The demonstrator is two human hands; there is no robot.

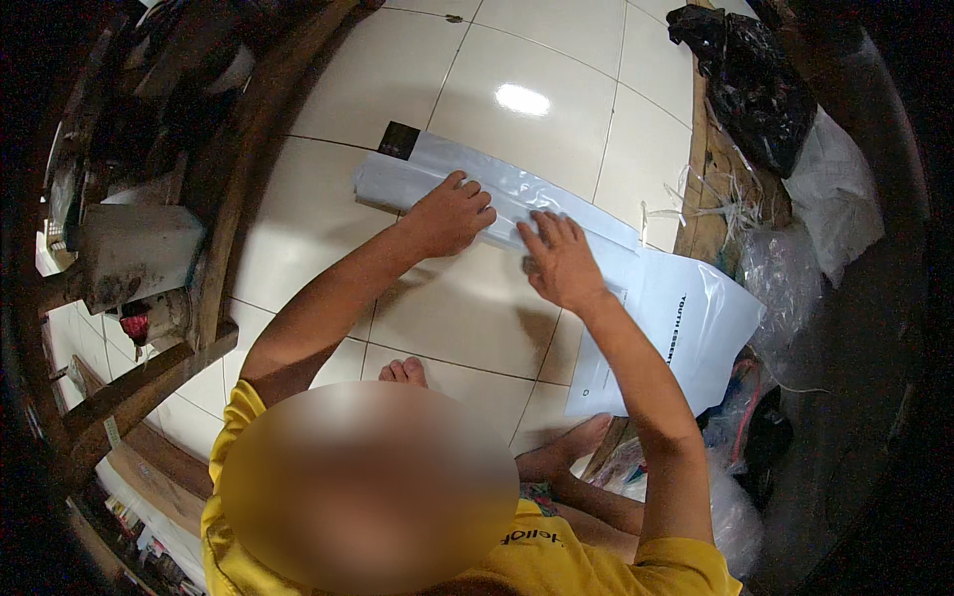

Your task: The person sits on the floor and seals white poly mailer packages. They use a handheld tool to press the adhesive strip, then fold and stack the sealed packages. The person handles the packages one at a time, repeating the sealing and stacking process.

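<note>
A folded strip of silvery-white plastic mailer bag (388, 182) lies slantwise on the tiled floor, with a black square patch (399, 140) at its far left end. My left hand (447, 216) is curled over the strip's near edge, its fingers bent and closed on the plastic. My right hand (562, 260) rests against the same edge further right, fingers spread and stretched out. Under and beyond my right forearm, a flat white plastic mailer bag (686, 308) with dark print spreads out next to the strip's right end. Whether the two pieces are joined, I cannot tell.
A wooden frame (224, 199) with a stained grey box (139, 253) stands at the left. Along the right lie a black plastic bag (750, 84), a white sack (835, 194), shredded white strings (730, 211) and clear plastic (780, 278). My bare feet (404, 372) are near the strip.
</note>
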